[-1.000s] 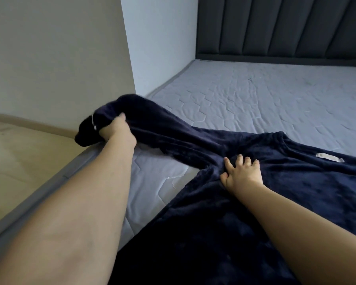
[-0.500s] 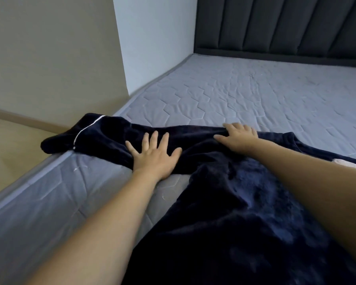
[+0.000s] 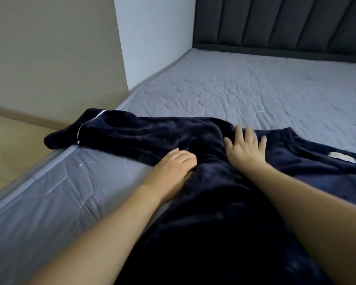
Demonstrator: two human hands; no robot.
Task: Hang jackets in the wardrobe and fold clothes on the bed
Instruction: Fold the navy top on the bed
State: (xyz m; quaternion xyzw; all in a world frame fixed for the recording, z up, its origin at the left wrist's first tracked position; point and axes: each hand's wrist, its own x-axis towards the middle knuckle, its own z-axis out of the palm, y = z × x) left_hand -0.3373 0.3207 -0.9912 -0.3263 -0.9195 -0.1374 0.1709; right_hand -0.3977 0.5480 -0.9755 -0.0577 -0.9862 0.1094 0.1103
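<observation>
Head view: dark navy plush fleece garment [image 3: 224, 202] spread flat over the near part of the grey quilted bed mattress [image 3: 245, 95], its long sleeve [image 3: 136, 136] stretched toward the left edge, white-piped cuff [image 3: 70, 134] hanging just past that edge. Left hand [image 3: 173, 164] at the lower seam of the sleeve where it meets the body, fingers curled into the fabric, gripping a fold. Right hand [image 3: 245, 149] just beside it, flat, fingers spread, pressing the garment below the collar, slightly blurred. White label [image 3: 345, 157] near the right edge. Dark padded headboard [image 3: 286, 23] at the far edge; beige floor [image 3: 12, 145] left of the bed.
</observation>
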